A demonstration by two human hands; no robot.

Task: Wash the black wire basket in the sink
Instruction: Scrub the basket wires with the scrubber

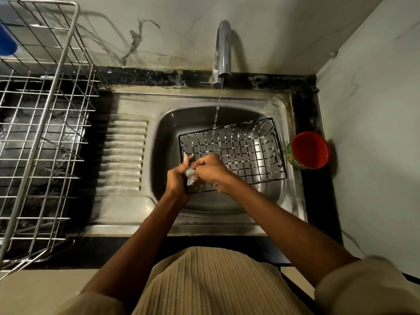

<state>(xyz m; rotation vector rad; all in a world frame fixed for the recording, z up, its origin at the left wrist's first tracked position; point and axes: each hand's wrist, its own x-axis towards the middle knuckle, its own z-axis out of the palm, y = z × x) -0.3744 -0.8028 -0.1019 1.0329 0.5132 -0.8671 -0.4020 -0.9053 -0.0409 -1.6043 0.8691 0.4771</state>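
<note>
The black wire basket (241, 151) lies in the steel sink (163, 142), tilted, open side up. A thin stream from the tap (222, 51) falls onto its far rim. My left hand (178, 178) grips the basket's near left corner. Pressed against that same corner, my right hand (211, 172) has its fingers curled round a pale soapy scrubber (190, 176). Both hands touch each other and hide the corner wires.
A large steel wire dish rack (43, 137) stands on the black counter to the left, beside the ribbed drainboard (123, 155). A red-lined cup (310, 150) sits at the sink's right edge. Walls close in behind and on the right.
</note>
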